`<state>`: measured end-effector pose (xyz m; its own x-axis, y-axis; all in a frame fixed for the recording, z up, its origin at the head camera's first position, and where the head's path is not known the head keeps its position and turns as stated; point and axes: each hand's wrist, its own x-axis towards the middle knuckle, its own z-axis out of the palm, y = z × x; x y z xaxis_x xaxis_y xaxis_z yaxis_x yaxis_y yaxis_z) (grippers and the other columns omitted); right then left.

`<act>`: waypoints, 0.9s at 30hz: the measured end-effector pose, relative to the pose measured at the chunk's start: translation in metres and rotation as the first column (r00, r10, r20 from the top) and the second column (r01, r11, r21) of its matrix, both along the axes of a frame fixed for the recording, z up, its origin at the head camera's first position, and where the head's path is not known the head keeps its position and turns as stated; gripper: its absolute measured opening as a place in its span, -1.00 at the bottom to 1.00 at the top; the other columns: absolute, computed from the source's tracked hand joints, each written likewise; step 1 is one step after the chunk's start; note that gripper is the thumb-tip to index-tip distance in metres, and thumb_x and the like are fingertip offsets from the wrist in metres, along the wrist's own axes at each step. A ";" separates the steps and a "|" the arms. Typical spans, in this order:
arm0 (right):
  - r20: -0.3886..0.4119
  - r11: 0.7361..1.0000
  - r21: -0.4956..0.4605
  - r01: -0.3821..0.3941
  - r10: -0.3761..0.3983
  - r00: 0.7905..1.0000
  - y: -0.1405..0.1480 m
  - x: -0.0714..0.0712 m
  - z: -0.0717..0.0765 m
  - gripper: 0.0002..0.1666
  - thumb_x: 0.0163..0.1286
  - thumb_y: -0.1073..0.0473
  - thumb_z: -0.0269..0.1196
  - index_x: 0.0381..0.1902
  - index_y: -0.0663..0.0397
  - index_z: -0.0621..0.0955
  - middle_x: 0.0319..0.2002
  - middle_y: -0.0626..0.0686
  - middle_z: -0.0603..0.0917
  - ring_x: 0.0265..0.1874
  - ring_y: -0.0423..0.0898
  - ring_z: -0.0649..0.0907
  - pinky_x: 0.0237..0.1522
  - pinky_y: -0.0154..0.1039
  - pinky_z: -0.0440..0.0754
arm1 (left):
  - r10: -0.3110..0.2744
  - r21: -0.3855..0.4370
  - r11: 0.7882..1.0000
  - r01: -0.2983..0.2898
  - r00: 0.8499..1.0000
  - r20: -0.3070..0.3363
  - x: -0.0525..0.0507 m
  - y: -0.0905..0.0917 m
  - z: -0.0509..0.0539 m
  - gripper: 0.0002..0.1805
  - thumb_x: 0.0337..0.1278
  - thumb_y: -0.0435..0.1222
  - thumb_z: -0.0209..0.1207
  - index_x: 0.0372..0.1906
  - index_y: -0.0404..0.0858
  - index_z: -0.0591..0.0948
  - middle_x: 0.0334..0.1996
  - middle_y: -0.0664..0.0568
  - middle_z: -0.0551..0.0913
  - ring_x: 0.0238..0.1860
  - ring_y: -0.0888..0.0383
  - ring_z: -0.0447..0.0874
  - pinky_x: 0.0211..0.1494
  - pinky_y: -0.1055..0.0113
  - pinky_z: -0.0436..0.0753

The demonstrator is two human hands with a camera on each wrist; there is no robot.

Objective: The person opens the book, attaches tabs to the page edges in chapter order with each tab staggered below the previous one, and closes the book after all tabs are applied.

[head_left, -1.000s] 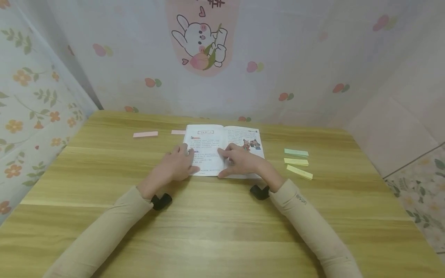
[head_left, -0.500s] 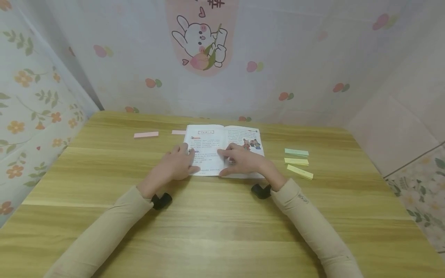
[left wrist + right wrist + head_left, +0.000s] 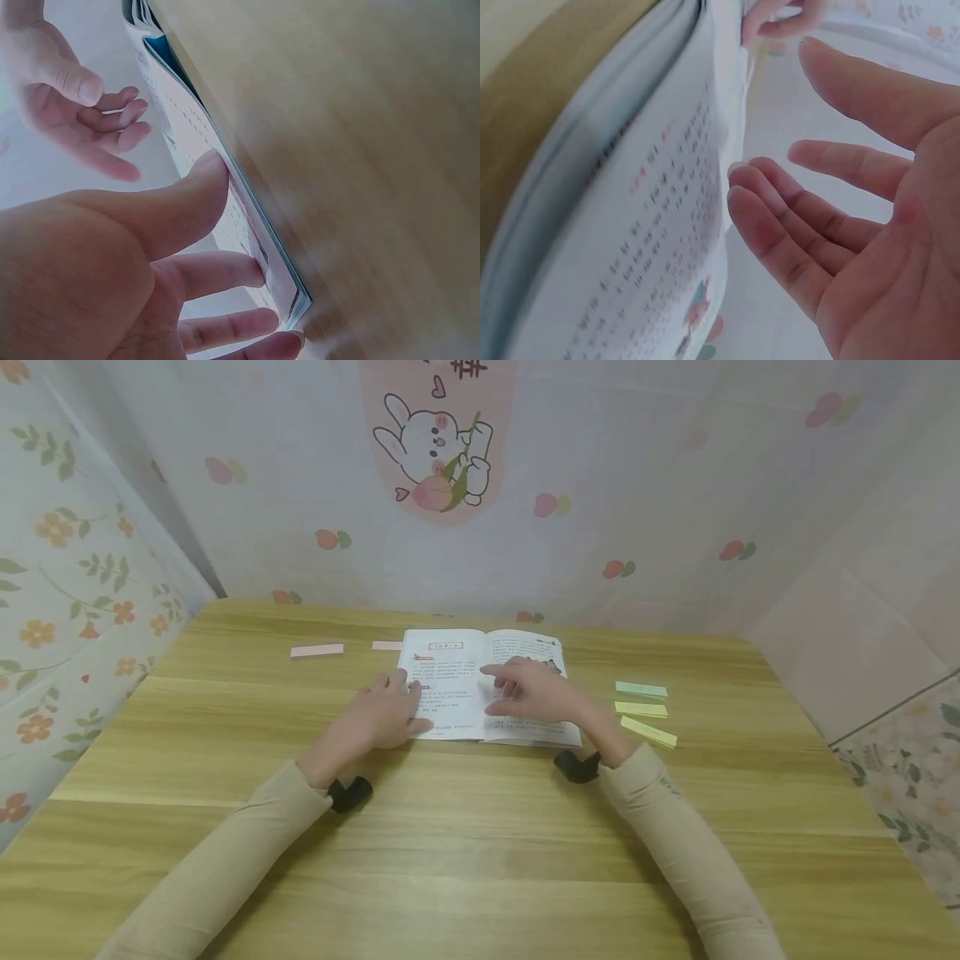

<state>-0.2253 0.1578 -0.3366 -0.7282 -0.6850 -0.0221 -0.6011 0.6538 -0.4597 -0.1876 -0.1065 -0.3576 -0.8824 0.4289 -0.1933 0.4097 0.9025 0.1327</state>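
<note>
An open book [image 3: 450, 710] with printed pages lies on the wooden table. My left hand [image 3: 384, 714] rests on its left page; in the left wrist view the thumb [image 3: 199, 187] presses near the page's bottom edge and the fingers reach the side edge. Above the right page hovers my right hand [image 3: 542, 692], its fingers spread and holding nothing. In the right wrist view there is a gap between the fingertips [image 3: 746, 210] and the page [image 3: 652, 202], which bows up from the pages beneath. Part of the right page's coloured picture is hidden behind the right hand.
Two pink paper strips [image 3: 317, 650] lie left of the book, one partly covered by it. A green strip [image 3: 641, 690] and two yellow strips [image 3: 641, 709] lie to the right. A patterned cloth [image 3: 637, 468] hangs behind the table [image 3: 465, 860].
My right hand has come off the page near the spine and moved up and slightly right, its fingers spreading. More of the right page's lower text shows now. My left hand stays put.
</note>
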 end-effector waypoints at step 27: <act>0.029 0.973 -0.155 0.174 -0.171 0.985 0.053 -0.003 0.034 -0.39 0.32 0.13 0.43 0.26 0.25 0.56 0.12 0.25 0.63 0.00 0.10 0.63 0.09 0.05 0.59 | 0.004 0.012 1.000 -0.004 1.000 0.003 0.001 0.000 0.002 -0.23 0.49 0.05 0.03 0.49 -0.44 0.25 0.45 -0.44 0.15 0.38 -0.38 0.21 0.31 -0.27 0.39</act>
<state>-0.2287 0.2109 -0.3022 -0.8361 -0.5448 0.0634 -0.4777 0.6665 -0.5723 -0.1869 -0.1067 -0.3558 -0.8836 0.4274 -0.1909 0.4054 0.9026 0.1447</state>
